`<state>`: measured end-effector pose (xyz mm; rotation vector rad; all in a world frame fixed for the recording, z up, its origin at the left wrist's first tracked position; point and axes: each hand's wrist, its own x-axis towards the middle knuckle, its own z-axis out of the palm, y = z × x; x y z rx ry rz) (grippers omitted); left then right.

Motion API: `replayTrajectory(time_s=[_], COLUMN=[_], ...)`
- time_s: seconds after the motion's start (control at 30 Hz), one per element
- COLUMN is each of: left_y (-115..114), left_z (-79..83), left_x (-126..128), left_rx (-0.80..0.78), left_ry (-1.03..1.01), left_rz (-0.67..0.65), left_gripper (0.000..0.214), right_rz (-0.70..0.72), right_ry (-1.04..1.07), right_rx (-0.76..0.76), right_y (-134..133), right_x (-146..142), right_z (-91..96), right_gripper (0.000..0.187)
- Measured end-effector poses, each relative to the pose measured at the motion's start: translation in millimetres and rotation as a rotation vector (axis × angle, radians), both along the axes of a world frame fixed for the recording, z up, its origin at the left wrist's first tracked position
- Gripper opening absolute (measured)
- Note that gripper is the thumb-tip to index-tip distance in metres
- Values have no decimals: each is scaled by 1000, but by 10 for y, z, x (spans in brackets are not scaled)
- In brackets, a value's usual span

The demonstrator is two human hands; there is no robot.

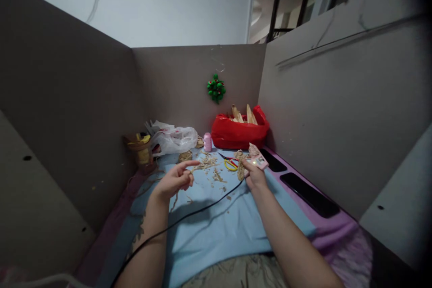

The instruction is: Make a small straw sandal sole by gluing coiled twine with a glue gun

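Grey partition panels [199,65] box in a surface spread with a smooth light-blue cloth [219,227] over purple fabric [340,238]. The right hand [254,176] is out over the far part of the blue cloth, its fingers closed on a flat pale-pink device with a small light [260,162] and, at its left edge, on a rough tan-brown piece of fibre [240,171]. The left hand [177,181] hovers to the left, index finger stretched out and the others curled; I cannot tell whether a strand is pinched there.

Holding two things in one grip looks like the weak point: if the fingers loosen to shift the device, the fibre piece could slip, and squeezing harder might crush it, since it seems dry. A thin black cable [202,210] runs from near the right hand across to the left forearm; pulling the arms apart could tug it, or drag it through the loose straw-coloured scraps [207,162]. Scissors with red and yellow handles [228,159] lie just left of the right hand, so a careless sideways move could bring skin against the dark blades. Two black phones [309,193] lie along the right edge, where a dropped piece might land on them.
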<state>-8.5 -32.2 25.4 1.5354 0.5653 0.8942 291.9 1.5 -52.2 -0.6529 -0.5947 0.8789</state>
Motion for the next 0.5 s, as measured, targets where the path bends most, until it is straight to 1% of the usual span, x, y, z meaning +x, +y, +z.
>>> replayTrajectory(time_s=[0.03, 0.1, 0.17, 0.23, 0.27, 0.3, 0.37, 0.4, 0.43, 0.5], left_y=[14, 44, 79, 131, 165, 203, 277, 309, 333, 359], left_z=[16, 63, 118, 153, 157, 151, 115, 91, 67, 31], left_x=[-55, -160, -269, -393, -462, -532, -660, -711, -751, -793], left_rx=[2, 36, 75, 137, 183, 234, 331, 352, 364, 362], left_ry=[-67, -145, -81, 88, 197, 338, 618, 745, 847, 1011], left_rz=[37, 168, 317, 456, 557, 650, 840, 903, 929, 928], left_gripper=[65, 63, 62, 62, 60, 51, 27, 21, 19, 21], right_rz=[-9, -16, -18, -29, -38, -46, -49, -45, -38, -20], right_ry=[16, 74, 157, 216, 223, 219, 193, 182, 173, 147], right_rx=[-9, -44, -88, -115, -122, -126, -125, -120, -113, -104], right_y=[11, 34, 52, 63, 64, 63, 55, 48, 40, 25], right_x=[23, 74, 117, 132, 125, 109, 53, 19, -14, -63], right_z=[-17, -47, -72, -89, -94, -96, -96, -93, -90, -84], right_gripper=[43, 39, 41, 43, 43, 43, 44, 46, 48, 50])
